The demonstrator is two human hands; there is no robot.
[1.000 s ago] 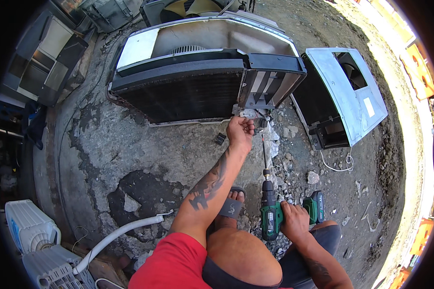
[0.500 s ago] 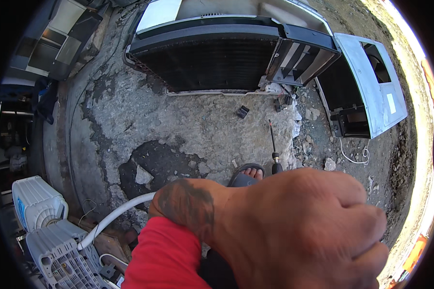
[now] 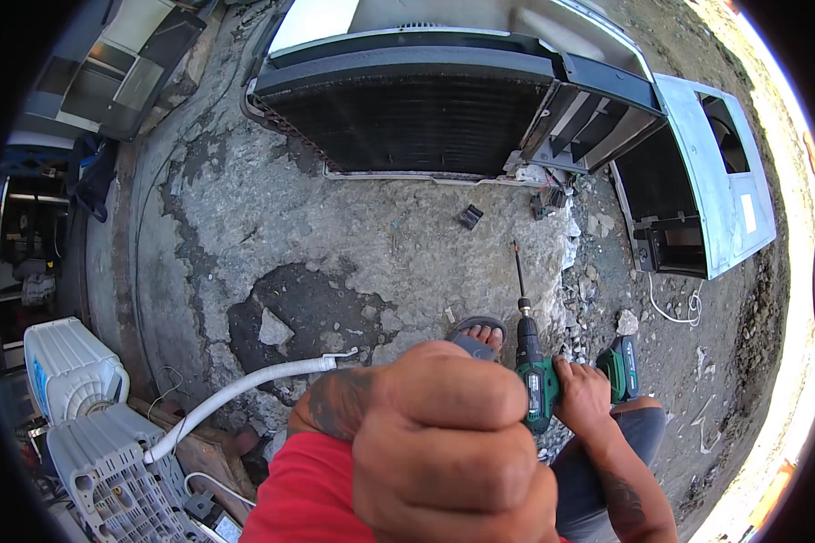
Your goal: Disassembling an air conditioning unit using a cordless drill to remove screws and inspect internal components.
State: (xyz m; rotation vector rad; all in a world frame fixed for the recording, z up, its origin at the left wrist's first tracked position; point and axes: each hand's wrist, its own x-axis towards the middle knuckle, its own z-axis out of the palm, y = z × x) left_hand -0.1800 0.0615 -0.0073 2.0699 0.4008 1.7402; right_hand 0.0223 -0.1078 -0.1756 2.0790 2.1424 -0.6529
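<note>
Ground (image 3: 380,226): cracked concrete
Right hand (image 3: 584,396): your fingers grip the green drill (image 3: 539,382)
Left hand (image 3: 453,443): fingers curled, fist-like

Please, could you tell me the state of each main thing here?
Left hand: closed in a fist
Right hand: closed around the drill
Drill: bit fitted; whether running, cannot tell
Large dark-fronted unit: open on top
Pale blue housing: has an opening in one panel
White hose: curved

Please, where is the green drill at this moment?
In the head view, the green drill is right of centre, held in the right hand, just right of the sandalled foot.
</note>
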